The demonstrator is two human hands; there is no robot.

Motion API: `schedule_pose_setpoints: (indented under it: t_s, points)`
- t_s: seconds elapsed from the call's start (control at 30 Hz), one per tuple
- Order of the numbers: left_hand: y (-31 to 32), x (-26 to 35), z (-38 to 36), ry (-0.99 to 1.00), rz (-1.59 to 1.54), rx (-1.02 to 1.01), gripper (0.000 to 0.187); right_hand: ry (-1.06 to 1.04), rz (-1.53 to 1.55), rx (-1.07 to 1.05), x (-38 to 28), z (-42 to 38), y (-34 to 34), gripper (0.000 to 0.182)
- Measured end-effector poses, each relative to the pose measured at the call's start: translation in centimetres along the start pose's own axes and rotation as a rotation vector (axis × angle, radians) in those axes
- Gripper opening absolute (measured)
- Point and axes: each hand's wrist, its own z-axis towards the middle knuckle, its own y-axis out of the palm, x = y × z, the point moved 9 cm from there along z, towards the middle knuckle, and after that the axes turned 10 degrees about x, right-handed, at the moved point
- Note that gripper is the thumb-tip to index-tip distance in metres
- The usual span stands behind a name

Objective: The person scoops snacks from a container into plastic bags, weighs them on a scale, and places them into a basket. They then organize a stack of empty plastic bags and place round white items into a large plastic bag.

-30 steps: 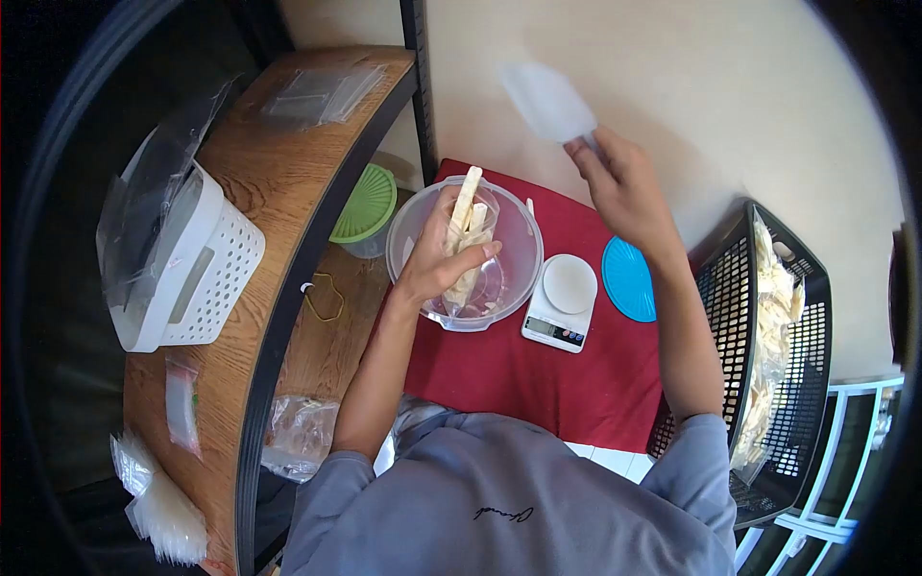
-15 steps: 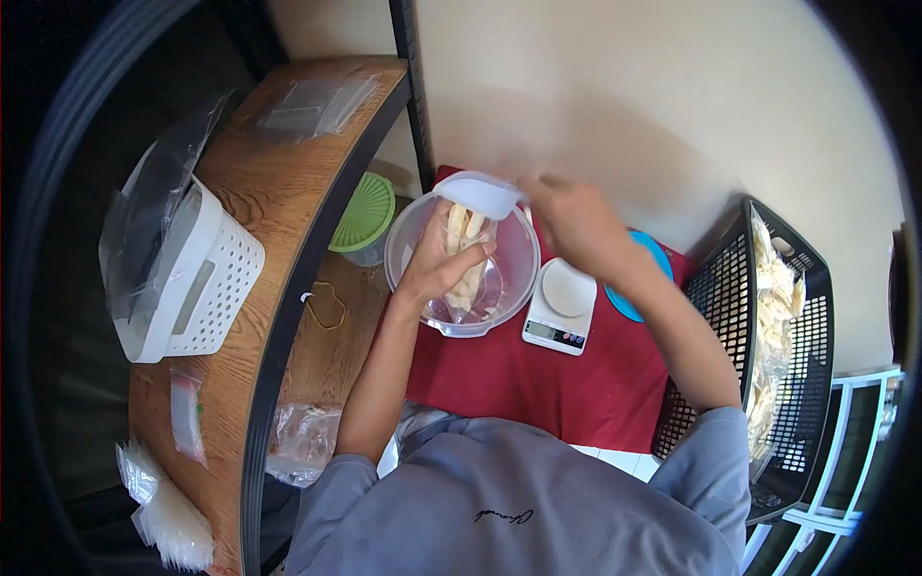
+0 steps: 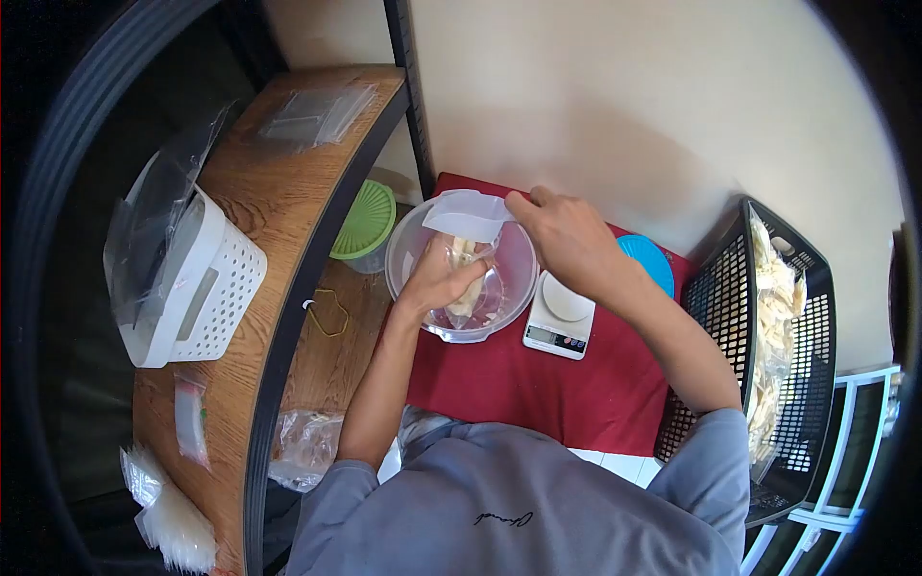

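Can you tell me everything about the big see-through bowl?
The clear plastic bowl is round and deep, with a little tab on its near rim. It stands upright on the red cloth, beside the white kitchen scale. Pale food strips lie inside. The left hand reaches in and grips a bunch of them. The right hand holds a small clear bag over its far rim.
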Motion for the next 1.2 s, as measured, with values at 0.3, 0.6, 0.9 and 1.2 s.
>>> schedule_pose_setpoints:
  t_s: [0.3,0.6,0.9,1.2]
  points:
    - [-0.6,0.4,0.6,-0.023,-0.052,0.030,0.052,-0.112,-0.016,0.185,-0.6,0.1,0.3,0.025]
    - [0.0,-0.5,0.4,-0.078,-0.105,-0.030,0.054,0.066,0.223,0.193,0.5,1.2,-3.1,0.018]
    - [0.3,-0.7,-0.2,-0.063,-0.097,-0.011,0.040,0.100,0.146,0.060,1.4,-0.7,0.1,0.018]
    - [-5.2,3.0,0.4,0.147,-0.464,0.154,0.058,0.204,-0.082,-0.394,0.9,-3.1,6.9,0.027]
